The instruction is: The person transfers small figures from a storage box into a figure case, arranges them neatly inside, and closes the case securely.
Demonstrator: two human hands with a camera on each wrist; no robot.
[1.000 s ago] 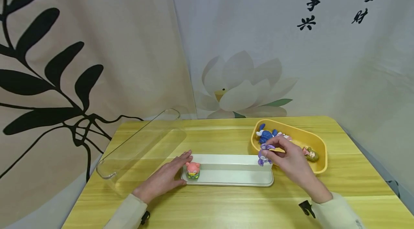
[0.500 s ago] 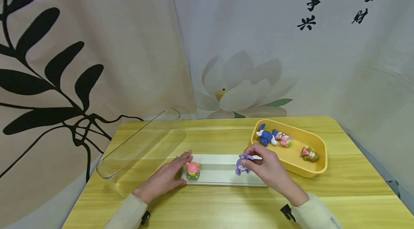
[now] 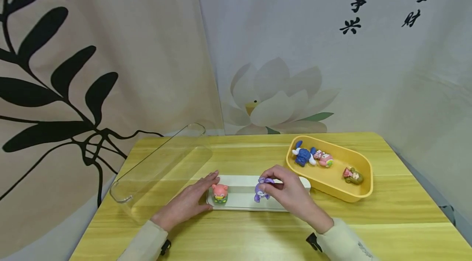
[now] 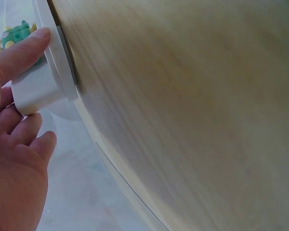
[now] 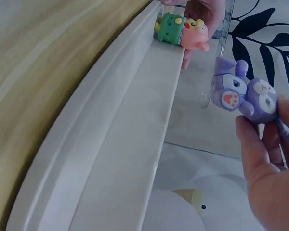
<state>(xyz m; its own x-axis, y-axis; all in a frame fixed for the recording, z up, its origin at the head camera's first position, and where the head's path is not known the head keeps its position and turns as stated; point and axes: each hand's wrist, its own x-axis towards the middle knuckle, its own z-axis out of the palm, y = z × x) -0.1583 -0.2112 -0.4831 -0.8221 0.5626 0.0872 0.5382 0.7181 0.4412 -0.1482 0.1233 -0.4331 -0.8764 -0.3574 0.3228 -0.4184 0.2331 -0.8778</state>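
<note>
My right hand (image 3: 295,195) pinches a purple rabbit figurine (image 3: 259,194) by the head, between thumb and fingers. It hangs over the middle of a long white stepped display base (image 3: 239,200); the right wrist view shows the figurine's (image 5: 231,91) face and a pink paw mark on its foot. My left hand (image 3: 188,203) grips the left end of the base, thumb at the front rim and fingers at the back. Beside those fingers a pink-headed figurine (image 3: 220,194) in a green outfit stands on the base. In the left wrist view the thumb lies across the base (image 4: 36,89).
A yellow tray (image 3: 341,193) at the back right holds a blue-and-white figurine (image 3: 303,157), a pink one (image 3: 325,160) and an olive-green one (image 3: 352,175). On the left lies a clear plastic cover (image 3: 158,171). A printed curtain (image 3: 166,48) hangs behind the wooden table (image 3: 236,236).
My right hand has carried the purple rabbit figurine left from beside the yellow tray to over the middle of the white base. The left hand has stayed at the base's left end.
</note>
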